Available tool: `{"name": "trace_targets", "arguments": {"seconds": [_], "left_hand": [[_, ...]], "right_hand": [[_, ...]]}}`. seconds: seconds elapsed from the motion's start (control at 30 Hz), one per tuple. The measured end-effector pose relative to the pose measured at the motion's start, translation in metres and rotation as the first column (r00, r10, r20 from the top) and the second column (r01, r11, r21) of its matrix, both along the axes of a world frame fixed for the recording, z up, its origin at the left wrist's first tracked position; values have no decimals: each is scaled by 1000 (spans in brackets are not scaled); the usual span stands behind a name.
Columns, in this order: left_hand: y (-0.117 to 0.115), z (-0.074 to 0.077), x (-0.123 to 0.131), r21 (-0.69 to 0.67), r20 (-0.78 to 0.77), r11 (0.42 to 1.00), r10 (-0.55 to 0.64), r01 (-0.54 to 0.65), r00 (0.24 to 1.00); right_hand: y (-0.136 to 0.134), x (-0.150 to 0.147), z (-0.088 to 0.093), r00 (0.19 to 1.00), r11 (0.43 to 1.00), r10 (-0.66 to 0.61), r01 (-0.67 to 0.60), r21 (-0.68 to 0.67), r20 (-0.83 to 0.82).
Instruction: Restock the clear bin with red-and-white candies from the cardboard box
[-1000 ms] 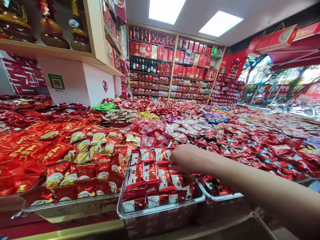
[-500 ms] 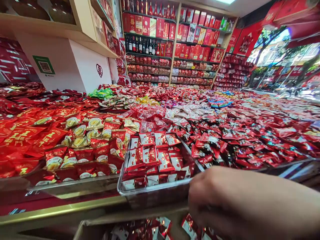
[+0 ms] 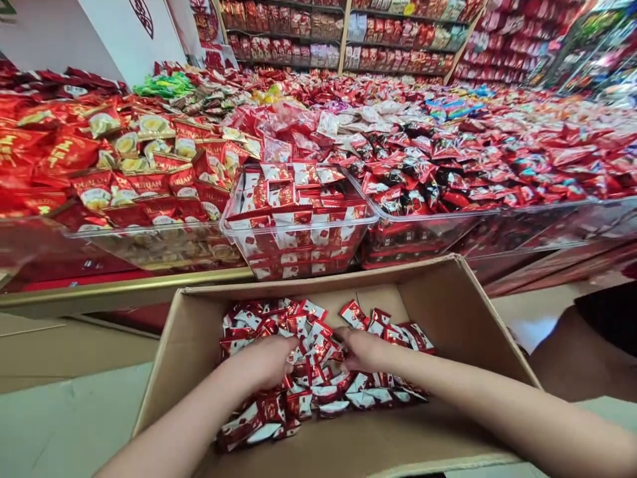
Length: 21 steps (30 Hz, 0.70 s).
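Note:
Both hands are down inside an open cardboard box (image 3: 438, 312), among small red-and-white wrapped candy packets (image 3: 298, 392). My left hand (image 3: 273, 358) touches the pile from the left, palm turned inward, fingers loosely apart and partly hidden. Facing it across a few packets, my right hand (image 3: 362, 346) has its thumb and fingers spread against the pile. Neither hand is closed around a packet. Just beyond the box, a clear plastic bin (image 3: 298, 232) holds matching packets stacked in rows.
Durian-labelled packets (image 3: 149, 189) fill the bin on the left. Red-and-black packets (image 3: 423, 176) lie heaped on the right. Stocked shelves (image 3: 293, 30) stand behind the counter. A person's leg (image 3: 587, 345) shows at the right, beside the box.
The view has tilted down, bringing the whole box into sight. My right hand has moved from beside the clear bin into the box, and my left hand has appeared there.

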State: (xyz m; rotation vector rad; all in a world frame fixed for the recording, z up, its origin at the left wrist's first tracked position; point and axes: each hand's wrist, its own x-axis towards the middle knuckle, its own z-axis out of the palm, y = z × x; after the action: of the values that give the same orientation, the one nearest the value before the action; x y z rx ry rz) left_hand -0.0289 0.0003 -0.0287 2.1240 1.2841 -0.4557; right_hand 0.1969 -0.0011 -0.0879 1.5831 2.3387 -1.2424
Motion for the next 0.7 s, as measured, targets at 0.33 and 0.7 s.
{"name": "trace_targets", "arguments": {"seconds": [0.33, 0.7], "left_hand": [[11, 2, 8, 41, 128, 996, 78, -84, 989], [-18, 2, 44, -99, 636, 932, 328, -348, 698]], "right_hand": [[0, -16, -20, 956, 967, -256, 251, -49, -145], [11, -34, 74, 639, 879, -476, 327, -346, -604]]}}
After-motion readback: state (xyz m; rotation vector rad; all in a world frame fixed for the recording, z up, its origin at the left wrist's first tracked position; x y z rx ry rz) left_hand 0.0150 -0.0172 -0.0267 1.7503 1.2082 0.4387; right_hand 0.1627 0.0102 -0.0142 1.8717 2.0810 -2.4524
